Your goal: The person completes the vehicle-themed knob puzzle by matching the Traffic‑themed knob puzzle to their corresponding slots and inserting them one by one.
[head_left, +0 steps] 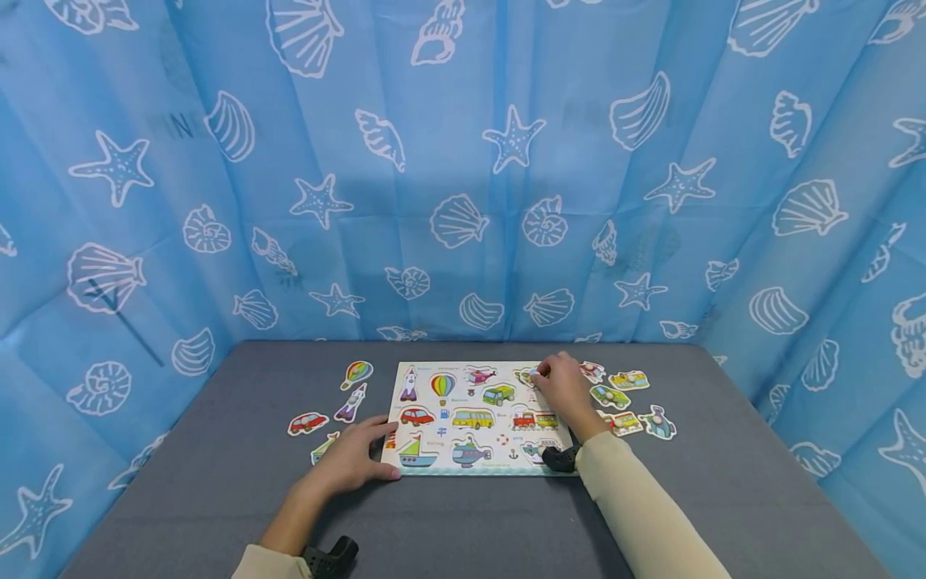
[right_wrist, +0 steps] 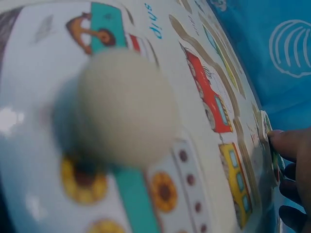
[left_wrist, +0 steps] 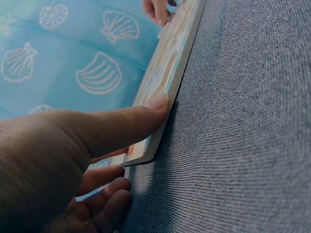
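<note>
On the grey worktop (head_left: 477, 523) lies the puzzle board (head_left: 499, 471), its near left corner gripped by the left of the two hands (head_left: 353, 457), thumb on top; the right hand (head_left: 563, 388) pinches a puzzle piece (head_left: 524, 375) near the far right corner. A black wrist device (head_left: 560, 459) partly hides the ship piece (head_left: 534, 451). Loose at left are balloon (head_left: 358, 373), rocket (head_left: 350, 404), red car (head_left: 307, 424) and a part-covered sailboat (head_left: 322, 449); more loose pieces (head_left: 610, 396) lie right, beside the sleeve (head_left: 644, 498). Behind hangs a shell-printed curtain (head_left: 514, 265).
</note>
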`<state>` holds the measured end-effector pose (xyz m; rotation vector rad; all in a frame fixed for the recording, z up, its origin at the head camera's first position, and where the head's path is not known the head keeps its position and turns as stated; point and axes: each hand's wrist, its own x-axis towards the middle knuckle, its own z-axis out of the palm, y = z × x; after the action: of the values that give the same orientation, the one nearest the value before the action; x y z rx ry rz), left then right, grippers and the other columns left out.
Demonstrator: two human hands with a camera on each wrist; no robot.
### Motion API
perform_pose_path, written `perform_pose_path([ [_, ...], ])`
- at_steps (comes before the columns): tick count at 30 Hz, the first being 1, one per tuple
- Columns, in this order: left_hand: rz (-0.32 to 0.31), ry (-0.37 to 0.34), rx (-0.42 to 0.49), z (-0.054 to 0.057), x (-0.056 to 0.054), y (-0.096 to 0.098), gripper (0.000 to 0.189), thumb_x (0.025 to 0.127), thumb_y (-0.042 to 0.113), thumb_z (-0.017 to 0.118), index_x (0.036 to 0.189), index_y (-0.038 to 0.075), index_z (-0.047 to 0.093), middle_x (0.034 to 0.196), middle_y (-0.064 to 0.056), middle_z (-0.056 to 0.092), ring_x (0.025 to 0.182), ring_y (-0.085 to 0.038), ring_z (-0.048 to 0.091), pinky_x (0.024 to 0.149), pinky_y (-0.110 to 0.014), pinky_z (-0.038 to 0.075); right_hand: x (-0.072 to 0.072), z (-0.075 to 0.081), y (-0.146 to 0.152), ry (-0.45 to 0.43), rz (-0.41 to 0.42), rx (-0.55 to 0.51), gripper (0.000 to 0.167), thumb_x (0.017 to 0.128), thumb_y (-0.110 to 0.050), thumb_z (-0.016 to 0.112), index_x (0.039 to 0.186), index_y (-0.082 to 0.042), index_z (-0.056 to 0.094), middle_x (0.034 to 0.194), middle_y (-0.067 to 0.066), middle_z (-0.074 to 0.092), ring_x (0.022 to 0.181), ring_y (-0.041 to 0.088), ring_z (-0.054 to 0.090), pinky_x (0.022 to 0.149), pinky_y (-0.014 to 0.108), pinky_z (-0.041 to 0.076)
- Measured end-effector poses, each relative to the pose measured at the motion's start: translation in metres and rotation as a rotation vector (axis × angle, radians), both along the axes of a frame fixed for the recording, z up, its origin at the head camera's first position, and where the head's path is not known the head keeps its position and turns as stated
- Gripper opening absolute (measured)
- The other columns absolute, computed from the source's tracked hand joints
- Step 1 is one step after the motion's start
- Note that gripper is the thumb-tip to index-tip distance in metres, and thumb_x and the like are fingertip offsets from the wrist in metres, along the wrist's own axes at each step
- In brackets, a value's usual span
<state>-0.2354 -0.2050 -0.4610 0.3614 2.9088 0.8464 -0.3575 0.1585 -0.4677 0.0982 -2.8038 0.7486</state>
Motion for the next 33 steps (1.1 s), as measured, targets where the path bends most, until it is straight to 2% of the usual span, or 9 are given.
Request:
perform_pose_path([
  [5,-0.006,0.005,0.005,-0.001,-0.001,0.0,0.073,0.07,0.033,0.087,0.134,0.01,0.06,0.142,-0.014,0.048,0.131,-0.04,0.041,0.103,-0.058,0.033,-0.003,-0.004,-0.003,-0.015,-0.017,-0.006,0.014,0.088,-0.022,0.071,0.086,-0.009,0.067,0.091,0.008,0.054,0.091,0.029,0.053,0.073,0.045,0.045],
  [14,-0.013,0.0,0.01,-0.004,-0.002,0.0,0.073,0.069,0.033,0.088,0.133,0.01,0.061,0.141,-0.013,0.049,0.131,-0.039,0.042,0.103,-0.056,0.033,-0.004,-0.007,-0.01,0.037,-0.039,-0.049,0.014,0.087,-0.021,0.073,0.085,-0.008,0.067,0.092,0.01,0.056,0.093,0.032,0.052,0.08,0.047,0.042],
  [27,-0.023,-0.003,0.02,-0.001,-0.001,0.0,0.074,0.07,0.033,0.087,0.134,0.009,0.06,0.142,-0.015,0.048,0.131,-0.04,0.041,0.103,-0.058,0.033,-0.003,-0.011,-0.012,0.083,-0.074,-0.124,0.015,0.086,-0.02,0.074,0.088,-0.006,0.069,0.096,0.013,0.059,0.096,0.035,0.052,0.088,0.05,0.038],
  [33,-0.012,-0.008,0.015,-0.002,-0.001,0.001,0.073,0.07,0.034,0.088,0.133,0.011,0.06,0.142,-0.013,0.049,0.131,-0.039,0.041,0.103,-0.058,0.033,-0.005,-0.013,-0.015,0.083,-0.072,-0.094,0.017,0.087,-0.023,0.072,0.089,-0.006,0.068,0.098,0.013,0.058,0.096,0.034,0.051,0.09,0.051,0.037],
])
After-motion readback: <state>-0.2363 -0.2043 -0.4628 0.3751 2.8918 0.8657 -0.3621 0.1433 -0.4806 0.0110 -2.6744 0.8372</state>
